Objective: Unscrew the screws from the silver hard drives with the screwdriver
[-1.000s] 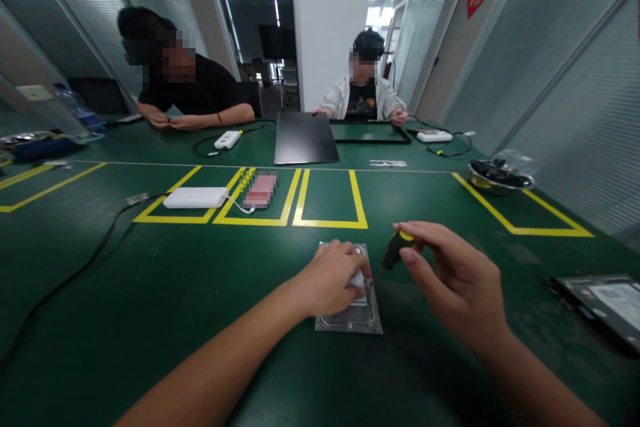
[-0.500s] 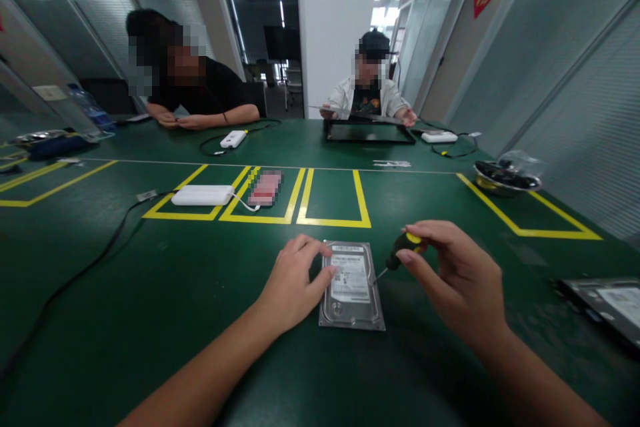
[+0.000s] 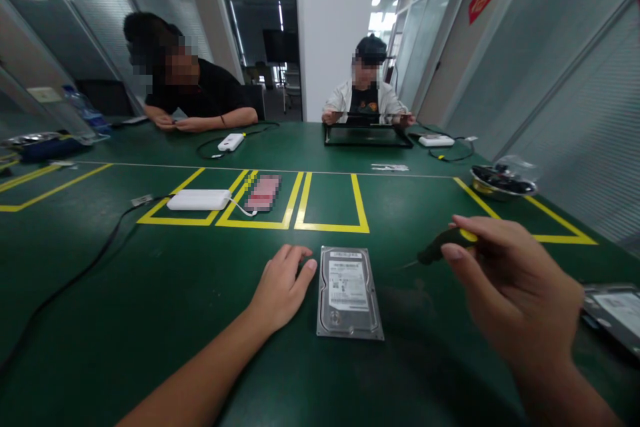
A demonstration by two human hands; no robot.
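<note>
A silver hard drive [image 3: 349, 293] with a white label lies flat on the green table [image 3: 165, 320] in front of me. Just left of it rests my left hand [image 3: 286, 287], fingers loosely stretched and apart from the drive, holding nothing. Over the table to the drive's right, my right hand [image 3: 510, 287] grips a screwdriver [image 3: 443, 245] with a dark, yellow-ended handle. Its thin shaft points left toward the drive without touching it. Part of the handle is hidden by my fingers.
A second hard drive [image 3: 613, 313] lies at the right edge, partly behind my right hand. Yellow tape [image 3: 333, 227] marks rectangles. A white power bank [image 3: 199, 199], a phone [image 3: 263, 193] and a bowl of dark items [image 3: 503, 181] are beyond. Two people sit across; one holds a panel above a black frame [image 3: 369, 143].
My right hand has drawn the screwdriver off the hard drive and out to the right. My left hand has let go of the drive and slid left onto the table.
</note>
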